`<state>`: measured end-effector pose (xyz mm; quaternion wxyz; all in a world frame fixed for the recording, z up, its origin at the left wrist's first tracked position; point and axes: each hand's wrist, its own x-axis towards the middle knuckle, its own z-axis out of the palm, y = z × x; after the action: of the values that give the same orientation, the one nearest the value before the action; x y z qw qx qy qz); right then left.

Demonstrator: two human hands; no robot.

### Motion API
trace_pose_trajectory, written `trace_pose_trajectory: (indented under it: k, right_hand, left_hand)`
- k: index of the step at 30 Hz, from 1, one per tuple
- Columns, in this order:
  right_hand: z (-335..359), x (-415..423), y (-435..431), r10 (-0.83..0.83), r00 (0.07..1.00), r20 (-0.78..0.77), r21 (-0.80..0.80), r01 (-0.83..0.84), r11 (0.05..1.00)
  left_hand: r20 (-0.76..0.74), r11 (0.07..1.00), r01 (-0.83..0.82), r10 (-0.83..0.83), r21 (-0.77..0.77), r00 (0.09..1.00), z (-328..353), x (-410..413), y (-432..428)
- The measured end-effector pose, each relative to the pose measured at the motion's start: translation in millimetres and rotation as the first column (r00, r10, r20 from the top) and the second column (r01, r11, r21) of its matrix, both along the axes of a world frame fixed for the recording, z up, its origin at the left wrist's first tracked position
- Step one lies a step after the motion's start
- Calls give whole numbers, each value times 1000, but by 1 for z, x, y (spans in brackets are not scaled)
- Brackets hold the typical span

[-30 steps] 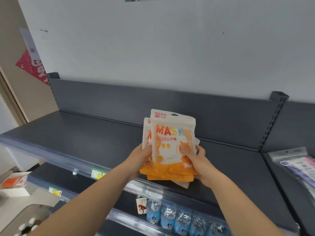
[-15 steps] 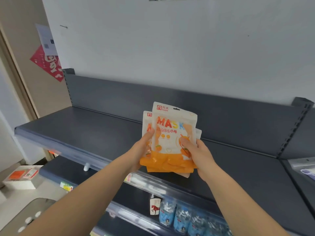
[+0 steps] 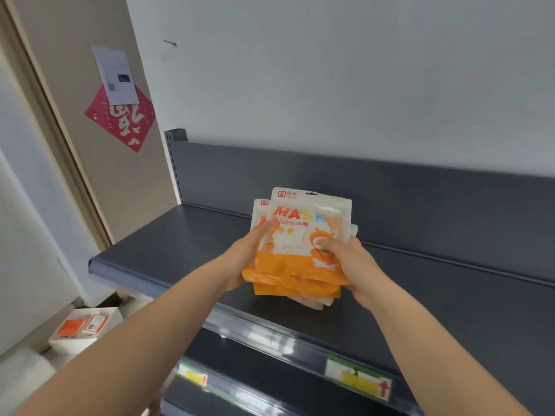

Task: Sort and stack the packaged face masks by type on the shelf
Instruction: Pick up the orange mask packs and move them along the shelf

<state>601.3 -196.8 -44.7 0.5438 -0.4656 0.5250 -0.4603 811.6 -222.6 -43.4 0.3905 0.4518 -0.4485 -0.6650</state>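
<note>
Leftward we shift along the grey shelf (image 3: 186, 244); its left end now shows. We hold the orange mask packs (image 3: 303, 235) near-upright over its front, long axis vertical, left hand (image 3: 240, 262) and right hand (image 3: 357, 265) clasping opposite sides.

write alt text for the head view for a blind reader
The left hand and right hand grip a bundle of orange-and-white mask packets from either side, over a dark grey shelf. A red paper decoration hangs at left.
</note>
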Motion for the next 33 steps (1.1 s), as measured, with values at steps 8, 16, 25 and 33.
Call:
trace_pose_trajectory:
  k: [8, 16, 25, 33]
  right_hand:
    - [-13, 58, -38, -90, 995, 39, 113, 85, 990]
    - [-24, 105, -61, -55, 988, 143, 187, 28, 982]
    - [-36, 159, -104, -170, 984, 52, 228, 154, 961]
    - [-25, 183, -128, -267, 960, 81, 225, 243, 944]
  left_hand:
    - [19, 995, 14, -16, 100, 1000, -17, 60, -46]
    - [89, 989, -82, 72, 125, 993, -27, 116, -65]
    - [219, 992, -71, 47, 103, 975, -29, 156, -127]
    - [226, 990, 11, -42, 137, 973, -24, 168, -176]
